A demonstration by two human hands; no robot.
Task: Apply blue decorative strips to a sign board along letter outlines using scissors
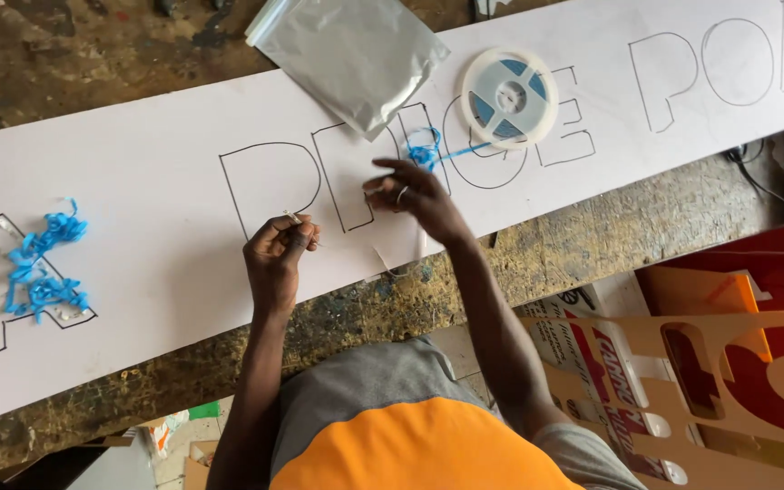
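Head view: at the centre of the frame, the left hand [279, 249] pinches the end of a thin LED strip [294, 218] against the long white board [165, 181]. The right hand [410, 195], fingers loosely curled, holds a thin strand just below a tuft of blue backing tape [426, 154] — that tape runs to the white reel [509, 97], upper centre. A silver foil bag [351, 54] lies above; more blue tape scraps [43, 263] sit at left.

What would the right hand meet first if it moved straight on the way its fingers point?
Probably the blue backing strip just beyond the right hand, then the white reel; depth is unclear.
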